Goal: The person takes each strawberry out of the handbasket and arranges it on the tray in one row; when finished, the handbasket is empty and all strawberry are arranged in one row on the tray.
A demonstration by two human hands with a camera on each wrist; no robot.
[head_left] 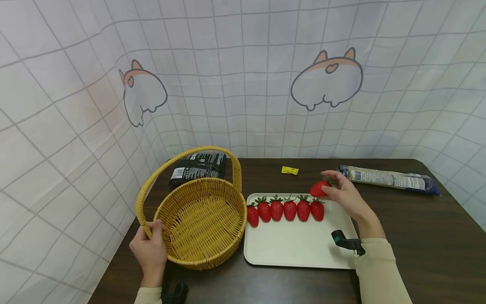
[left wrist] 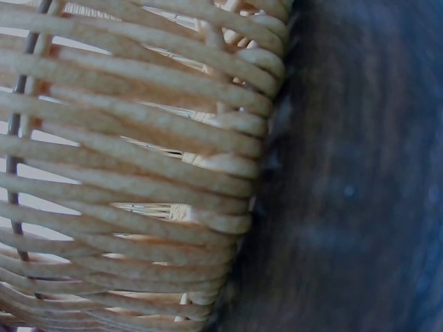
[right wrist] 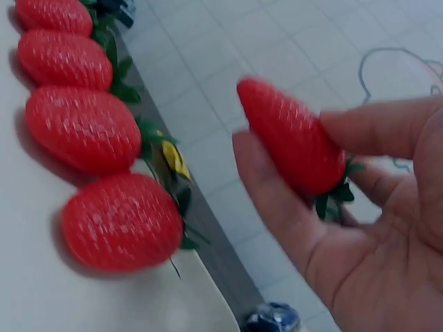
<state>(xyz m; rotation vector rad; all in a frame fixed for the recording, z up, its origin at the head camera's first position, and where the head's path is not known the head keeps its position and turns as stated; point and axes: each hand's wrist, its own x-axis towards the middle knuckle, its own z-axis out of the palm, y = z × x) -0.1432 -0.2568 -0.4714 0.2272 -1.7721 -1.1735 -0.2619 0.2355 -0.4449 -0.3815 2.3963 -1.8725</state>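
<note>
A yellow wicker basket (head_left: pixel 206 223) with a tall arched handle stands at the left, nothing inside it. My left hand (head_left: pixel 151 252) grips its rim where the handle meets the left side; the left wrist view shows only the woven wall (left wrist: pixel 131 159) close up. My right hand (head_left: pixel 347 196) pinches a strawberry (right wrist: pixel 294 138) with green leaves between thumb and fingers, lifted above the back right of a white tray (head_left: pixel 296 247). Several more strawberries (head_left: pixel 290 210) lie side by side in a row along the tray's back, leaves pointing away from me.
Behind the basket lies a black package (head_left: pixel 199 169). A small yellow packet (head_left: pixel 290 170) sits behind the tray. At the back right is a long clear-and-blue wrapped package (head_left: pixel 391 179). A white gridded curtain (head_left: pixel 258 84) surrounds the dark table (head_left: pixel 421 236).
</note>
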